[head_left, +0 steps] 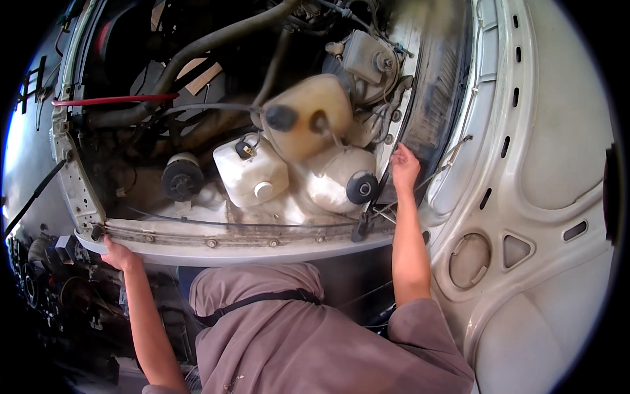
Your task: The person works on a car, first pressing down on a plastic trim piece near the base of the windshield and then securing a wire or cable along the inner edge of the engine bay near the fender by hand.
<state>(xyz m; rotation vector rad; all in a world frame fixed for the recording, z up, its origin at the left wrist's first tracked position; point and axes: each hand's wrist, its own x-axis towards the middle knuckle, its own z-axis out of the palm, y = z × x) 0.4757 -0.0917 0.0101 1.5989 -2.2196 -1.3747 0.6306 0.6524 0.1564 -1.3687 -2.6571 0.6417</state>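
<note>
I stand against the side of a car's engine bay. At its front corner, my left hand (pixel 122 255) is closed round the outer edge of the pale fender (pixel 275 251); its fingertips are partly hidden. My right hand (pixel 405 169) reaches up to the dark cowl panel (pixel 420 118) at the rear of the bay. Its fingers are curled and pinched together at the panel's edge, and whatever lies between them is too small to tell. Close beside it are the round black strut cap (pixel 362 188) and the hood hinge rod (pixel 453 150).
A yellowed plastic tank (pixel 338 98), a white reservoir (pixel 230 167) and a dark canister (pixel 182 180) sit in the bay. A red hose (pixel 118 100) crosses the front. The raised hood (pixel 564 131) stands at the right. Assorted parts (pixel 72 289) lie at lower left.
</note>
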